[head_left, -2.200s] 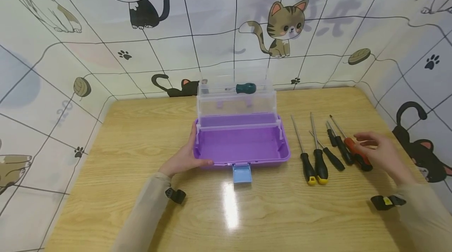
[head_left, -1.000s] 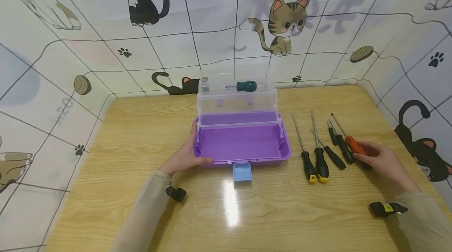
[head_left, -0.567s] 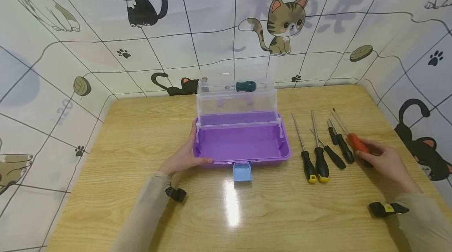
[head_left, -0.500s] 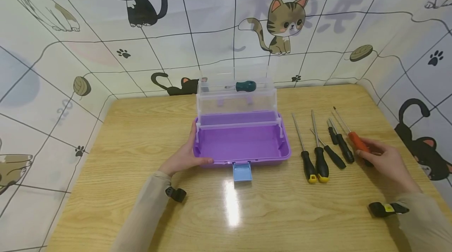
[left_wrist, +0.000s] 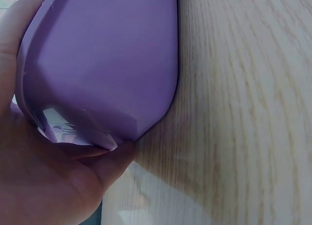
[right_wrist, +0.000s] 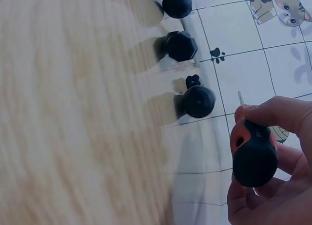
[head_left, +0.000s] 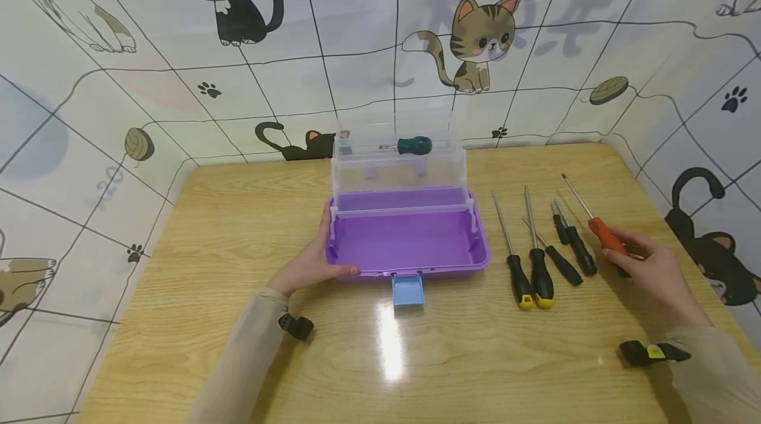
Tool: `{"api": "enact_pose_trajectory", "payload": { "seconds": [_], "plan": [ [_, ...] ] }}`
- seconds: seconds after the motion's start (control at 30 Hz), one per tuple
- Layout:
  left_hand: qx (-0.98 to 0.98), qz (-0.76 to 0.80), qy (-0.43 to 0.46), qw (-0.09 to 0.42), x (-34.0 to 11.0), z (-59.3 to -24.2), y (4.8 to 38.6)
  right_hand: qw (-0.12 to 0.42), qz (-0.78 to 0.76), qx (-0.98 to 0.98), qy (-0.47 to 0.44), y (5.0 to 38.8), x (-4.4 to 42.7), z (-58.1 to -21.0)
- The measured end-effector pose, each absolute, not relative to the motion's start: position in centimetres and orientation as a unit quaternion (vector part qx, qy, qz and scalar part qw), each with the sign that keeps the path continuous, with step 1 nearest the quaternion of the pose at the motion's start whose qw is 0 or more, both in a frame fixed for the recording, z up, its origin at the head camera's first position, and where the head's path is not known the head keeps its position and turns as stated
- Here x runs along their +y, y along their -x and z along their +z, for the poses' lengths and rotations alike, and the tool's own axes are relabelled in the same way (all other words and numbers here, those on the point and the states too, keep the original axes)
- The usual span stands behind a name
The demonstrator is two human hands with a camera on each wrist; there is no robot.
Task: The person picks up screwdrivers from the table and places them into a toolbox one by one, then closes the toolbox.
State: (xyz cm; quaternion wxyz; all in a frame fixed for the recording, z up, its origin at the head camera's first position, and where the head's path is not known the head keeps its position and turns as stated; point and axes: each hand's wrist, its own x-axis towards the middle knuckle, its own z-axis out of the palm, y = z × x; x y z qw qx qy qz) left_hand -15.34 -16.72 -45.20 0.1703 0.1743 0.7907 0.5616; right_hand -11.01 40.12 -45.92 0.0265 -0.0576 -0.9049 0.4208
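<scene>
The right hand (head_left: 656,272) pinches the red-orange and black handle of a steel-shafted screwdriver (head_left: 606,236) between thumb and fingers; the shaft points away from the person, and in the right wrist view the black butt of the handle faces the camera. The left hand (head_left: 306,269) grips the left end of an open, rectangular purple plastic toolbox (head_left: 410,239), its thumb along the front rim and its fingers round the side. The toolbox stands on the pale wood-grain bench (head_left: 475,364), well to the left of the held screwdriver. Its transparent plastic upper section (head_left: 398,176) is raised at the back, and a stubby screwdriver with a dark green handle (head_left: 414,145) lies crosswise in the upper part of it. A light blue plastic latch (head_left: 407,289) hangs out at the front. Between toolbox and right hand, five more tools lie on the bench: a long screwdriver with a yellow-ended black handle (head_left: 519,281), a similar long screwdriver beside it (head_left: 541,279), a slim black-handled screwdriver (head_left: 563,265) slanting close by, a thicker black-handled screwdriver (head_left: 579,251), and a short black tool (head_left: 561,229) next to that. Behind the bench is a white wall covering (head_left: 368,14) printed with cats and grid lines.
</scene>
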Motion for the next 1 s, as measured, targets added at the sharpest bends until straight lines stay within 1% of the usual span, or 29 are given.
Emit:
{"api": "enact_pose_trajectory", "payload": {
  "seconds": [0.23, 0.37, 0.53, 0.77, 1.0],
  "plan": [
    [0.791, 0.562, -0.170, 0.174, -16.8, -45.4, 15.4, 0.021, 0.502, -0.862, 0.069, 10.8, 39.5, -45.3],
    [0.798, 0.553, -0.163, 0.178, -16.7, -45.4, 15.4, 0.026, 0.531, -0.845, 0.063, 10.6, 39.1, -44.9],
    [0.798, 0.551, -0.162, 0.183, -16.6, -44.9, 15.3, 0.019, 0.536, -0.842, 0.060, 10.6, 38.6, -44.5],
    [0.792, 0.557, -0.164, 0.189, -16.0, -42.1, 14.4, 0.010, 0.509, -0.859, 0.057, 10.9, 37.9, -43.8],
    [0.786, 0.565, -0.165, 0.187, -16.0, -41.8, 14.2, 0.010, 0.492, -0.869, 0.056, 11.1, 37.1, -43.0]
  ]
}}
